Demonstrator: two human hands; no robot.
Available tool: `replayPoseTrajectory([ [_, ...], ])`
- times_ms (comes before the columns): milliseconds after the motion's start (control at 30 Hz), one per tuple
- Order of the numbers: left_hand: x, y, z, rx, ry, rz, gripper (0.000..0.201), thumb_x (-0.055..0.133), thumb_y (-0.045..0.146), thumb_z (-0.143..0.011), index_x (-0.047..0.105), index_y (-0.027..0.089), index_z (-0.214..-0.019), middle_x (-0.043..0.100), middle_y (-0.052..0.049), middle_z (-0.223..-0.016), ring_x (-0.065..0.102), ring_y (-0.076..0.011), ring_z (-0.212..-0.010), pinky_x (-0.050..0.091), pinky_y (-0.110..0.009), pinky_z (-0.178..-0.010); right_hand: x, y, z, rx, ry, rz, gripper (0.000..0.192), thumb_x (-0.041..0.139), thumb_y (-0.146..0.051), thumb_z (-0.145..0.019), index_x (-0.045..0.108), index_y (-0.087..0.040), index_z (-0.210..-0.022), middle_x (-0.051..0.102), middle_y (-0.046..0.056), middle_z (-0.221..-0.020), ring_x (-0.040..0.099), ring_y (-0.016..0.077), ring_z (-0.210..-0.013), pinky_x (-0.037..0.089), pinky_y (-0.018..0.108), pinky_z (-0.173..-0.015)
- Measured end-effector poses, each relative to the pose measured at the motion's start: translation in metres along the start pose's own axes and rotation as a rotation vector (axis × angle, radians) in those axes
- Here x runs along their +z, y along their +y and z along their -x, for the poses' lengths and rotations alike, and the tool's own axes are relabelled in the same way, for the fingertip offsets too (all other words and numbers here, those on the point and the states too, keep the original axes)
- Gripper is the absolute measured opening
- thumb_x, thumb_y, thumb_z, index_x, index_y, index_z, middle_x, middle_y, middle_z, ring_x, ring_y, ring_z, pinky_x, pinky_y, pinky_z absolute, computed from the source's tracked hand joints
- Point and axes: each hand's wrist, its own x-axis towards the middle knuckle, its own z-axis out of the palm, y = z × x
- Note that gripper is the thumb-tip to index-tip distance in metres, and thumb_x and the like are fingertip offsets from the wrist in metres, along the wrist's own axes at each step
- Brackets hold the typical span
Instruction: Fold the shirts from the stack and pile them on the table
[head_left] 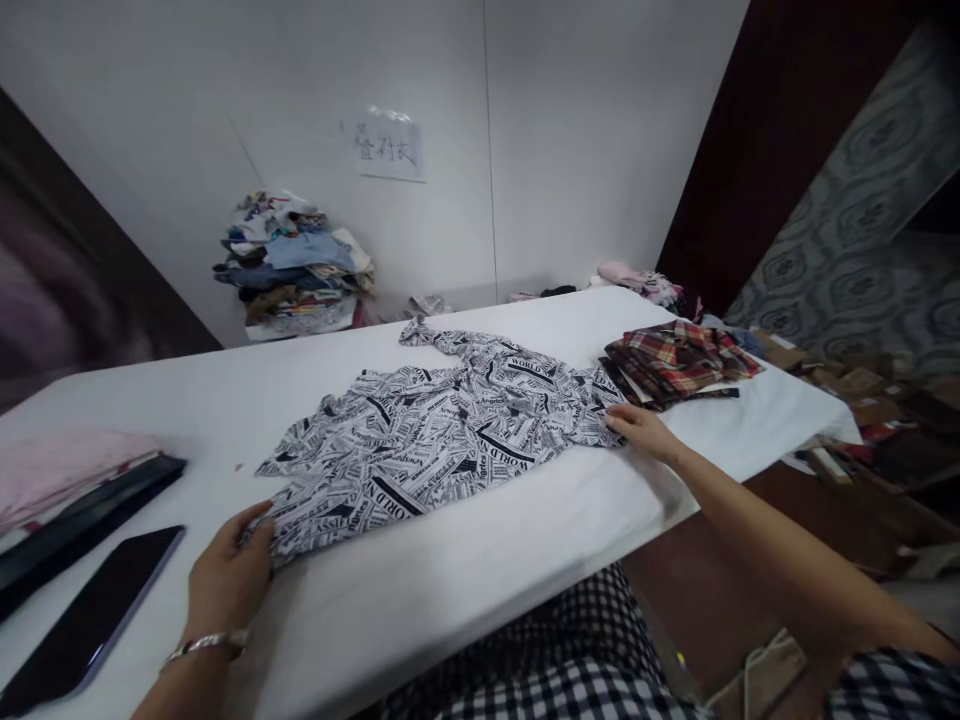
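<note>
Surface: white table (525, 560).
Shirt (442, 440): thin, limp — between hands.
Left hand (229, 575): apparently pinching hem.
Right hand (641, 430): flat, pressing edge.

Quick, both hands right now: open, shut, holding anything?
Left hand: grip shut on the near corner of the newsprint shirt.
Right hand: open, lying flat on the shirt's right edge.

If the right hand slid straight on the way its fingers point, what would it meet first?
The right hand points left across the table, fingertips already on the edge of the newsprint-pattern shirt. Going straight on, it would likely just run further over that shirt; nothing else seems to lie on it.
</note>
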Motion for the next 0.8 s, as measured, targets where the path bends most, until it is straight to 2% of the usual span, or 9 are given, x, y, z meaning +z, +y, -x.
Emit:
replayPoseTrajectory([
  [67,-0.002,0.004,0.002,-0.069,0.008,0.038,0.028,0.049,0.044,-0.078,0.064,0.031,-0.097,0.065,0.003,-0.075,0.062,-0.0232,-0.076,0.051,-0.034,-0.068,0.003,0.005,0.012,-0.105,0.004,0.089,0.039,0.061,-0.053,-0.075,0.068,-0.021,-0.096,0.065,0.010,-0.115,0.057,0.0276,-0.109,0.044,0.041,-0.095],
  [133,-0.003,0.010,0.004,-0.114,0.013,0.074,0.031,0.049,0.044,-0.078,0.064,0.030,-0.102,0.063,0.003,-0.073,0.060,-0.0218,-0.076,0.050,-0.032,-0.069,0.004,0.011,0.017,-0.163,0.041,0.130,0.033,0.061,-0.050,-0.075,0.069,-0.021,-0.087,0.062,0.012,-0.120,0.053,0.0300,-0.117,0.039,0.045,-0.101],
  [300,-0.007,0.016,0.006,-0.038,0.073,0.113,0.040,0.047,0.041,-0.080,0.062,0.026,-0.113,0.060,0.003,-0.072,0.057,-0.0185,-0.070,0.047,-0.028,-0.066,-0.021,0.029,0.012,0.005,0.070,0.010,0.039,0.047,-0.055,-0.082,0.063,-0.020,-0.075,0.069,0.008,-0.080,0.063,0.0242,-0.079,0.050,0.037,-0.076],
  [400,-0.004,0.008,0.010,0.025,-0.047,0.047,0.040,0.046,0.040,-0.081,0.063,0.024,-0.114,0.066,-0.001,-0.080,0.060,-0.0202,-0.072,0.049,-0.030,-0.068,-0.043,0.040,0.013,0.028,-0.013,0.072,0.035,0.051,-0.052,-0.078,0.067,-0.020,-0.078,0.069,0.005,-0.075,0.063,0.0229,-0.072,0.050,0.034,-0.071],
  [500,0.003,-0.004,0.016,0.098,-0.210,-0.032,0.040,0.046,0.037,-0.082,0.065,0.022,-0.113,0.070,-0.007,-0.102,0.064,-0.0254,-0.092,0.049,-0.034,-0.081,-0.052,0.046,0.017,0.012,-0.175,0.216,0.027,0.054,-0.040,-0.070,0.072,-0.022,-0.080,0.073,0.005,-0.085,0.066,0.0258,-0.081,0.050,0.035,-0.078],
  [567,0.005,-0.009,0.018,0.110,-0.252,-0.058,0.042,0.046,0.038,-0.083,0.063,0.021,-0.117,0.068,-0.009,-0.112,0.063,-0.0269,-0.102,0.048,-0.035,-0.087,-0.052,0.044,0.019,0.017,-0.182,0.308,0.029,0.052,-0.033,-0.066,0.073,-0.022,-0.082,0.073,0.007,-0.092,0.067,0.0281,-0.088,0.050,0.037,-0.083],
  [633,0.004,-0.009,0.018,0.088,-0.254,-0.055,0.046,0.045,0.043,-0.084,0.060,0.021,-0.122,0.067,-0.009,-0.115,0.063,-0.0267,-0.104,0.048,-0.035,-0.088,-0.049,0.035,0.018,-0.002,-0.099,0.355,0.036,0.049,-0.030,-0.065,0.073,-0.021,-0.090,0.072,0.009,-0.102,0.065,0.0294,-0.096,0.049,0.038,-0.088],
  [700,0.001,-0.005,0.015,0.051,-0.238,-0.036,0.051,0.044,0.050,-0.084,0.059,0.019,-0.122,0.068,-0.010,-0.112,0.064,-0.0264,-0.102,0.048,-0.035,-0.087,-0.042,0.022,0.013,-0.040,-0.019,0.342,0.043,0.047,-0.032,-0.069,0.072,-0.019,-0.102,0.069,0.011,-0.112,0.063,0.0291,-0.103,0.049,0.038,-0.091],
  [800,-0.001,0.005,0.007,-0.001,-0.203,-0.023,0.057,0.044,0.056,-0.084,0.059,0.017,-0.121,0.070,-0.012,-0.103,0.065,-0.0268,-0.097,0.048,-0.035,-0.082,-0.023,0.003,-0.002,-0.059,-0.016,0.287,0.049,0.045,-0.044,-0.078,0.067,-0.018,-0.113,0.067,0.012,-0.115,0.065,0.0286,-0.098,0.051,0.038,-0.085],
])
